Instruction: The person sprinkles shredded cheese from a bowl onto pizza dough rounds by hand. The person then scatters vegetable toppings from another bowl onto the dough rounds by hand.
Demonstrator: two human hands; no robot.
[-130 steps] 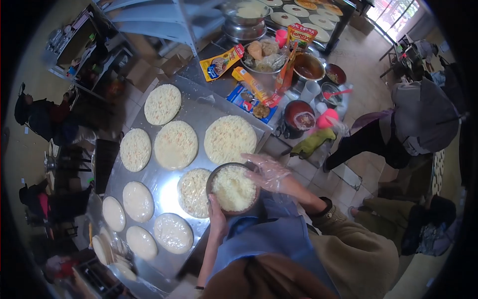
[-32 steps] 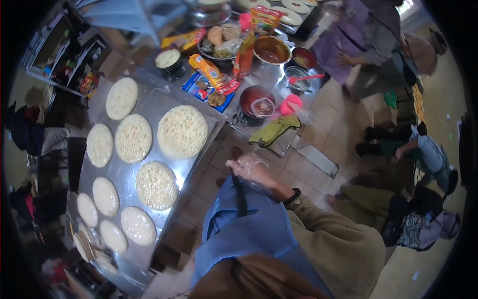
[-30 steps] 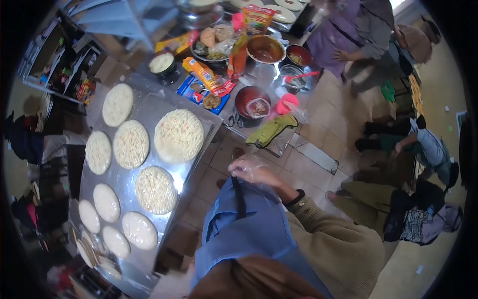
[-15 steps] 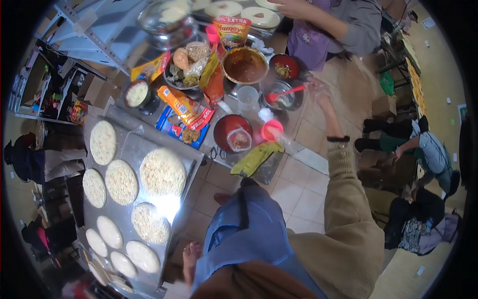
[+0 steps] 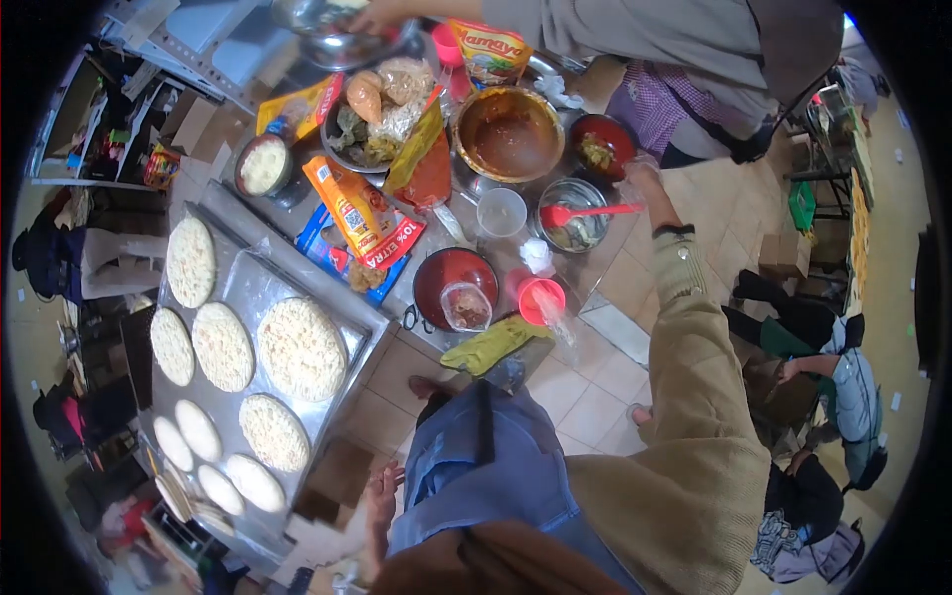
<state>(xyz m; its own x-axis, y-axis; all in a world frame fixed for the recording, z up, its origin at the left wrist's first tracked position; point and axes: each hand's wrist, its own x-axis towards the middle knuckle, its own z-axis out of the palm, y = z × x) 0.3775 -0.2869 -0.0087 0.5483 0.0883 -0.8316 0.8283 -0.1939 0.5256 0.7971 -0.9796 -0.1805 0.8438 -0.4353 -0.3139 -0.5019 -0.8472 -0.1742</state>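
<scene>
My right hand (image 5: 645, 175), in a clear plastic glove, is at the right rim of a small dark-red bowl (image 5: 601, 145) with chunky food in it, its fingers closed on the rim. Just below it, a red spoon (image 5: 600, 210) lies across a steel bowl (image 5: 573, 230). My left hand (image 5: 381, 494) hangs low beside the blue apron, fingers apart and holding nothing. A large pot of brown sauce (image 5: 509, 135), a clear cup (image 5: 501, 212) and a red-brown bowl with a plastic bag (image 5: 454, 288) stand nearby. The bowl of white shreds (image 5: 264, 167) sits farther left.
A metal table (image 5: 238, 288) at the left bears several topped and plain dough rounds. Packets, a pink cup (image 5: 540, 299) and a green cloth (image 5: 488, 345) lie on the near worktop. Another person (image 5: 664, 40) leans over the far side; more people are at the right.
My right hand has moved from the apron out to the dark-red bowl. The bowl of shreds, earlier in my left hand, now stands on the worktop. The co-worker's arm reaches farther left.
</scene>
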